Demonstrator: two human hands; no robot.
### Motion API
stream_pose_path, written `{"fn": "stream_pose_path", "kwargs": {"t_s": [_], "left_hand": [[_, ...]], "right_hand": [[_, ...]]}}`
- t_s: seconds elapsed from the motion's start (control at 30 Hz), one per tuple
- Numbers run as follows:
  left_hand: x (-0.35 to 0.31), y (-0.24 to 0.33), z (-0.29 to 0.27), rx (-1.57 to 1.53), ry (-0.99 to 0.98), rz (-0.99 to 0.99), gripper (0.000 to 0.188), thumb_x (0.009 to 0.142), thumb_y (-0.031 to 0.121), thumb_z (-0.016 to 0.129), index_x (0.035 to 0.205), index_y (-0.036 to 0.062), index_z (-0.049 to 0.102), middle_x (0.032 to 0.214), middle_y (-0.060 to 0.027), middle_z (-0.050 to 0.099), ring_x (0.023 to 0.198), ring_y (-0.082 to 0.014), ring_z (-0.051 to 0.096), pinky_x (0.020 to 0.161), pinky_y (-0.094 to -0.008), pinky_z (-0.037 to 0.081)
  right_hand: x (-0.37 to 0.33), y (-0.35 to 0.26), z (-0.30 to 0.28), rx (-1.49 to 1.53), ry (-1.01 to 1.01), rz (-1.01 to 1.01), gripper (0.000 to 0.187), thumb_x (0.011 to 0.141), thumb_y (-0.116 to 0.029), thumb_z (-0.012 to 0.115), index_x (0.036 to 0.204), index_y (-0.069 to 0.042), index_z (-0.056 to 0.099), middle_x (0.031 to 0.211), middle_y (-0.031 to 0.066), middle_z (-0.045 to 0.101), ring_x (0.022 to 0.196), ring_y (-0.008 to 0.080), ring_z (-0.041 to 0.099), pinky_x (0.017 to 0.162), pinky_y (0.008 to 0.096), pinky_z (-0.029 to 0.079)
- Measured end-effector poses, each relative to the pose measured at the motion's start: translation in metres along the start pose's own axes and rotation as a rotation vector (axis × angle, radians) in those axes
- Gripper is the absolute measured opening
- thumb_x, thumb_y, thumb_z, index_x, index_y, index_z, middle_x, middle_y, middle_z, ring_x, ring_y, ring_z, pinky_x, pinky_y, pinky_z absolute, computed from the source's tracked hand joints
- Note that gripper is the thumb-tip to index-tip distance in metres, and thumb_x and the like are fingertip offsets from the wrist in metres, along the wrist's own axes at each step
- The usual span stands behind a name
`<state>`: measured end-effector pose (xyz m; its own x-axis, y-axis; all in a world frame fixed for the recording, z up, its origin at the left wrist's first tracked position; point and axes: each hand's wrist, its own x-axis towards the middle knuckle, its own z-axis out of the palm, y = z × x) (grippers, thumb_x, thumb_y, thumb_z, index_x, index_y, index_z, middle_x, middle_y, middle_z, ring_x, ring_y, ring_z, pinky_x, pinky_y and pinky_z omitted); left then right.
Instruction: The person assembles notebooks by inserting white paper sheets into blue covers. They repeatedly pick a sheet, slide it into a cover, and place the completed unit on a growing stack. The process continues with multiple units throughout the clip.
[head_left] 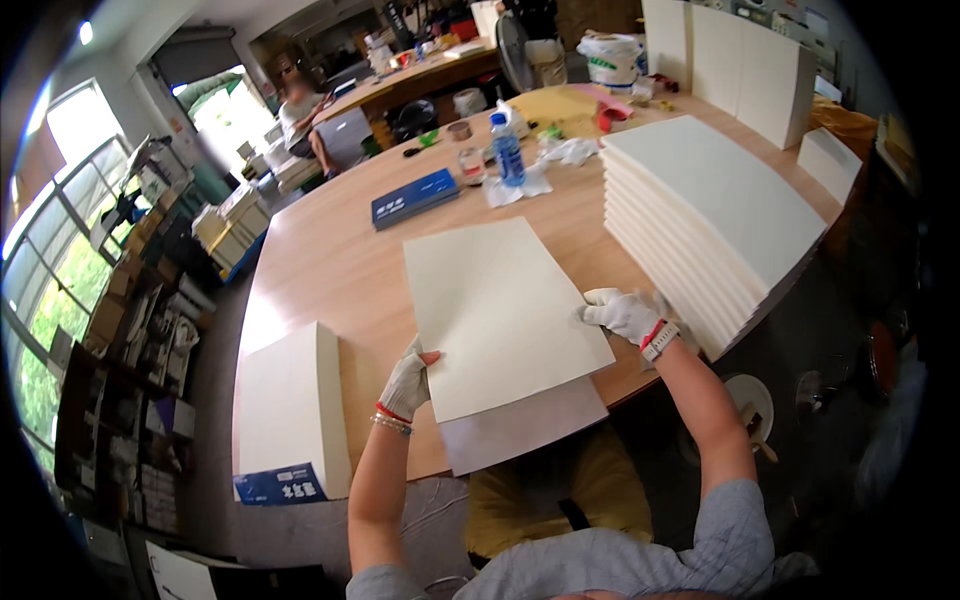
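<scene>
A large off-white paper sheet or thin board (500, 310) lies in front of me, its near end over the table edge. My left hand (406, 384), in a white glove with bare thumb tip, grips its left edge, thumb on top. My right hand (622, 314), also gloved, pinches the right edge; its fingers are partly hidden. Under the near end, a paler sheet (525, 425) sticks out past the table edge. To the right of my right hand rises a tall stack of thick white pads or boards (700, 210).
A white stack (285, 400) with a blue printed front stands at the table's left. Beyond the sheet are a blue box (414, 198), a blue-labelled bottle (507, 152) and crumpled tissue (568, 151). White panels (740, 70) stand far right. Another person (303, 115) sits at the back left.
</scene>
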<state>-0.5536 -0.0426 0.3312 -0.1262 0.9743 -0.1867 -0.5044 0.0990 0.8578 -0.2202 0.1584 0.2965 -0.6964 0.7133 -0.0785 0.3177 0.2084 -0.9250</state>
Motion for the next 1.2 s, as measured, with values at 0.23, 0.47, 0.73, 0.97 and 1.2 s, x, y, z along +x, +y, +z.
{"fn": "stream_pose_path", "kwargs": {"t_s": [0.23,0.47,0.73,0.97,1.2], "left_hand": [[0.002,-0.022,-0.069,0.302,0.280,-0.108,0.031,0.088,0.011,0.064,0.114,-0.0019,0.052,0.099,-0.0097,0.063,0.087,-0.0185,0.065,0.068,-0.0319,0.056],[-0.009,-0.020,-0.054,0.927,0.524,-0.074,0.037,0.084,0.023,0.071,0.111,0.0009,0.059,0.093,-0.0064,0.066,0.079,-0.0190,0.064,0.069,-0.0342,0.051],[-0.124,-0.081,-0.010,1.372,0.454,0.360,0.058,0.071,0.012,0.077,0.124,0.0040,0.055,0.116,-0.0152,0.062,0.117,-0.0327,0.053,0.095,-0.0412,0.045],[-0.123,-0.094,-0.007,1.278,0.509,0.345,0.059,0.067,0.007,0.079,0.122,0.0058,0.058,0.122,-0.0167,0.060,0.123,-0.0335,0.050,0.101,-0.0416,0.041],[-0.126,-0.094,-0.013,1.343,0.501,0.349,0.061,0.066,0.011,0.081,0.122,0.0068,0.058,0.127,-0.0183,0.057,0.125,-0.0343,0.048,0.102,-0.0417,0.041]], "right_hand": [[0.032,0.015,0.057,0.137,0.057,0.099,0.044,0.087,-0.037,0.071,0.105,0.003,0.064,0.086,0.0009,0.066,0.077,0.0070,0.056,0.070,0.0249,0.046],[0.042,0.039,0.057,0.152,0.065,0.029,0.042,0.087,-0.034,0.071,0.106,0.003,0.064,0.088,0.0015,0.067,0.076,0.0078,0.056,0.069,0.0249,0.047],[0.030,0.000,0.041,-0.317,-0.013,0.031,0.044,0.088,-0.041,0.065,0.102,0.001,0.064,0.083,0.0078,0.067,0.074,0.0167,0.060,0.069,0.0313,0.047],[0.020,-0.011,0.045,-0.304,0.032,0.094,0.042,0.088,-0.042,0.063,0.102,-0.002,0.063,0.089,0.0111,0.068,0.079,0.0215,0.063,0.072,0.0344,0.048],[0.017,-0.032,0.047,-0.472,0.010,0.204,0.038,0.088,-0.041,0.063,0.090,-0.004,0.059,0.082,0.0120,0.065,0.075,0.0250,0.061,0.068,0.0375,0.046]]}}
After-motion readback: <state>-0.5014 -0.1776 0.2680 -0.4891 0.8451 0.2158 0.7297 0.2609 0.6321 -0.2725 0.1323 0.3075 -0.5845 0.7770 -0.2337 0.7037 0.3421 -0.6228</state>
